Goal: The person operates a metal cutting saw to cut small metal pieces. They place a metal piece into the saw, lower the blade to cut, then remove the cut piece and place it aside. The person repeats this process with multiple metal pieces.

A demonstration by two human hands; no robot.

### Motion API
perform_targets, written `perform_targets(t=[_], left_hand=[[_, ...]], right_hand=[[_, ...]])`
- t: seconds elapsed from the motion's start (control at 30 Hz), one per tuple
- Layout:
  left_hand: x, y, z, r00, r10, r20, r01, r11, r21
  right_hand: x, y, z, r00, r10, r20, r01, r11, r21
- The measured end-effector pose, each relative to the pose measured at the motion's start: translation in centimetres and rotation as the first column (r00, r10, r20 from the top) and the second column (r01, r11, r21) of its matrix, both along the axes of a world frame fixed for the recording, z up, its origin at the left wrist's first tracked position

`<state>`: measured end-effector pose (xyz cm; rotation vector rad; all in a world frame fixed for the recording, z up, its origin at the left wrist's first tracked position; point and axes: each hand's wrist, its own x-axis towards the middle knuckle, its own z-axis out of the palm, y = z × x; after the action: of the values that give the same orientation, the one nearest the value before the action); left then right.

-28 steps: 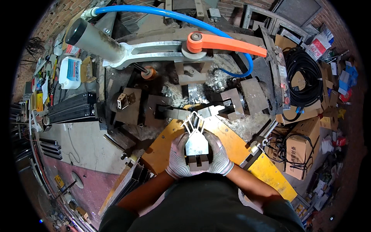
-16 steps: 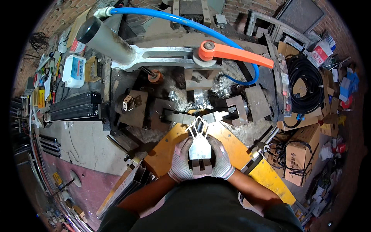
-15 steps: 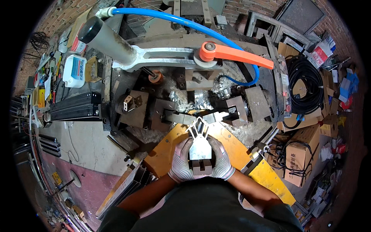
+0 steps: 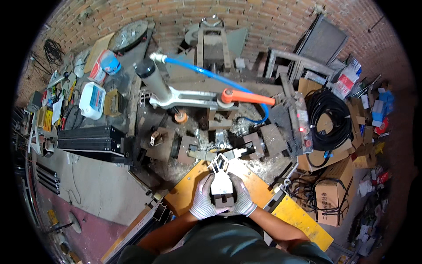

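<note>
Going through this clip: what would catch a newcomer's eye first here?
Probably the bright orange lever handle near the upper middle, with a curved blue hose running past it. Below, a shiny silver metal profile is held between the gloved left hand and right hand. A thick black cable coil lies far right.

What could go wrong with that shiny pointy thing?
The silver piece might slip, since the left hand and right hand grip it through gloves. Its thin prongs point toward the machine and could bend if bumped. The dark slotted block between the hands might drop, too.
</note>
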<state>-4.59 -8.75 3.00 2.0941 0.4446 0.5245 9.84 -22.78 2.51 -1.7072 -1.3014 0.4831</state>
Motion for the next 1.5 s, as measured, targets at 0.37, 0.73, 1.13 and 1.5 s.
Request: perform_targets(t=[0.37,0.73,1.13,1.5], left_hand=[[-1.3,-1.2,0.9,0.975,0.103,0.196,-0.127,0.985,0.114],[-3.1,-4.8,7.0,0.913,-0.006,0.408,-0.090,0.972,0.216],[-2.5,-8.1,12.5,0.903,-0.204,0.379,0.060,0.932,0.357],[-13.6,-13.4,8.9,0.848,0.450,0.279,-0.524,0.791,0.318]], right_hand=[[1.1,-0.3,6.1,0.989,0.106,0.103,-0.095,0.990,-0.104],[-2.8,-1.8,11.0,0.910,-0.400,-0.104,0.413,0.896,0.165],[-0.2,-9.3,10.0,0.946,-0.275,-0.170,0.241,0.950,-0.197],[19.5,-6.3,10.5,0.875,-0.477,-0.084,0.483,0.873,0.070]])
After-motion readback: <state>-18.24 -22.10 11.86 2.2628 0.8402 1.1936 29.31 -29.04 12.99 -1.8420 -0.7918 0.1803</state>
